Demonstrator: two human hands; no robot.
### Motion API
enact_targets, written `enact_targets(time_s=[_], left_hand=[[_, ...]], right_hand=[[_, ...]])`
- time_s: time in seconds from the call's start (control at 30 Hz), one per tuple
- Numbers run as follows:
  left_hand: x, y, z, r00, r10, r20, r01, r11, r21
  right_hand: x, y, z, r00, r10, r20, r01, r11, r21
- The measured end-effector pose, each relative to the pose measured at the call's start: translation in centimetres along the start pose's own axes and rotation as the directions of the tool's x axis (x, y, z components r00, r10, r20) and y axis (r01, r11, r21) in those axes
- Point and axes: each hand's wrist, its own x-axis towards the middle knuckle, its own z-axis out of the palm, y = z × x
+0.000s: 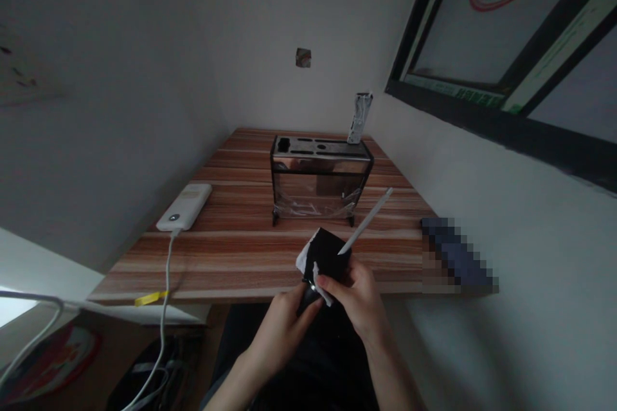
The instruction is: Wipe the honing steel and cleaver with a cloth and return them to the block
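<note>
My left hand [285,323] and my right hand [355,295] meet just in front of the wooden table's [231,250] near edge. Together they grip a small black object [329,254] with a white tissue or cloth [304,260] wrapped against it. My right hand's fingers curl round its upper right side, and a thin white stick [367,221] rises from that hand up and to the right. My left hand pinches a dark rounded part at the bottom of the object. Exactly what the black object is cannot be made out.
A shiny metal knife-block-style holder [319,176] with slots on top stands mid-table. A white power bank [185,207] lies at the left, its white cable [166,282] hanging off the front edge. A crumpled silvery tube [359,117] stands at the back. Walls close in left and right.
</note>
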Motion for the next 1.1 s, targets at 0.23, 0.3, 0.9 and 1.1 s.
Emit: enact_targets(time_s=[0.23, 0.3, 0.9, 1.1], left_hand=[[-0.1, 0.7, -0.4, 0.999, 0.004, 0.045, -0.004, 1.000, -0.002], [-0.2, 0.9, -0.5, 0.998, -0.010, 0.062, 0.012, 0.999, -0.043], [-1.1, 0.3, -1.0, 0.994, -0.009, 0.111, 0.007, 1.000, 0.016], [0.3, 0.8, -1.5, 0.991, 0.031, 0.133, -0.037, 0.998, 0.043]], right_hand=[[-0.1, 0.3, -0.7, 0.999, -0.013, -0.036, 0.014, 1.000, 0.028], [0.0, 0.5, -1.0, 0.999, -0.012, -0.047, 0.013, 0.999, 0.029], [2.4, -3.0, -4.6, 0.946, -0.129, -0.297, 0.191, 0.963, 0.190], [4.3, -5.4, -5.6, 0.890, -0.244, -0.386, 0.332, 0.926, 0.180]])
